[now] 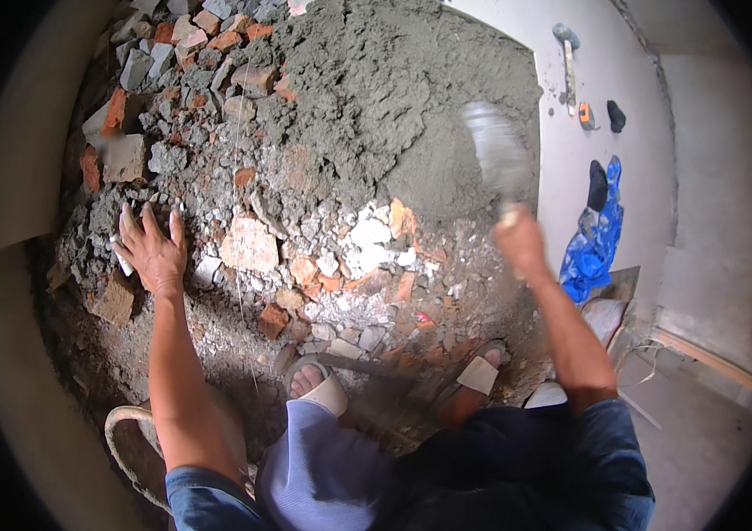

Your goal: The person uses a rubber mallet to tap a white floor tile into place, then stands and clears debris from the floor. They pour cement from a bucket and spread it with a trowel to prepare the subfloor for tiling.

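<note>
Mortar (pixel 367 88) reaching pale slab's (pixel 563 173) edge, right hand (pixel 520 242) grasping trowel (pixel 494 142), left hand (pixel 157 254) splayed over rubble (pixel 250 244)

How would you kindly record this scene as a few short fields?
Right hand: grips a trowel, blurred, its blade at the mortar
Left hand: spread palm-down on rubble, gripping nothing
Mortar: grey, rough, partly smoothed near the blade
Rubble: broken brick and pale chunks
Pale surface, right: mallet-like tool, orange tape measure, crumpled blue sheet
</note>
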`<state>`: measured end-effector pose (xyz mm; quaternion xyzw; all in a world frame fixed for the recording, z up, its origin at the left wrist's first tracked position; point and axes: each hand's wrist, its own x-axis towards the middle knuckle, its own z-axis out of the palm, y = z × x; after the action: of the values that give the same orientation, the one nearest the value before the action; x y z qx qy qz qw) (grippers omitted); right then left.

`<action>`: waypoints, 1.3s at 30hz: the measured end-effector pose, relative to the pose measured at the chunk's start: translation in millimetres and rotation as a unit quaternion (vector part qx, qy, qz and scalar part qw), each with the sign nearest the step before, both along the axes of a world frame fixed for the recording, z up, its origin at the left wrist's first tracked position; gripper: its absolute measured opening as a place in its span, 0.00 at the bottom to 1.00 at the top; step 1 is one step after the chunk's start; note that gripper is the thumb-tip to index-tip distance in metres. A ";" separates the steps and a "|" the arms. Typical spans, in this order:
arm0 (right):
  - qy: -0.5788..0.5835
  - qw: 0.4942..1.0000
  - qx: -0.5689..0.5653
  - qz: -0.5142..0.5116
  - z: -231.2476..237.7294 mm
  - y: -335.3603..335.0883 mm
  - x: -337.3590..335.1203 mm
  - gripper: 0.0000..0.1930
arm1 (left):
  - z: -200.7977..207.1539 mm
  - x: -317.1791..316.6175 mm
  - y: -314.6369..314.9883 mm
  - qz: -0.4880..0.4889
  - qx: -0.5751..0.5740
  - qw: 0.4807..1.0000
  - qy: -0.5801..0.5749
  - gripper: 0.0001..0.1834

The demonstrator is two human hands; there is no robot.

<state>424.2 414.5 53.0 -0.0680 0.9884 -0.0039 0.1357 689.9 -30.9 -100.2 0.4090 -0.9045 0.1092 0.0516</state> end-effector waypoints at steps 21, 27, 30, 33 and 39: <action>0.038 0.981 0.110 0.152 -12.5 -25.4 -16.3 0.13 | 2.2 0.6 1.9 0.014 0.013 1.000 0.002 0.32; -0.036 0.958 0.109 0.262 1.2 -27.9 48.6 0.13 | 3.7 0.7 0.7 0.007 0.029 0.999 0.022 0.32; -0.018 0.974 0.049 0.221 4.5 -21.4 48.7 0.13 | 5.2 2.4 0.4 0.012 0.035 0.999 -0.003 0.32; 0.052 0.995 -0.086 0.022 -0.3 -13.1 54.3 0.12 | 5.6 2.6 0.3 0.013 0.051 0.998 0.023 0.32; -0.189 0.856 -0.328 -0.351 -28.9 -39.1 131.3 0.16 | 2.6 0.9 -0.5 0.025 0.057 0.998 0.022 0.32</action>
<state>555.4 375.5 24.1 0.2451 0.8436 -0.3880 0.2789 690.8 -31.4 -97.6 0.4363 -0.8973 0.0501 0.0453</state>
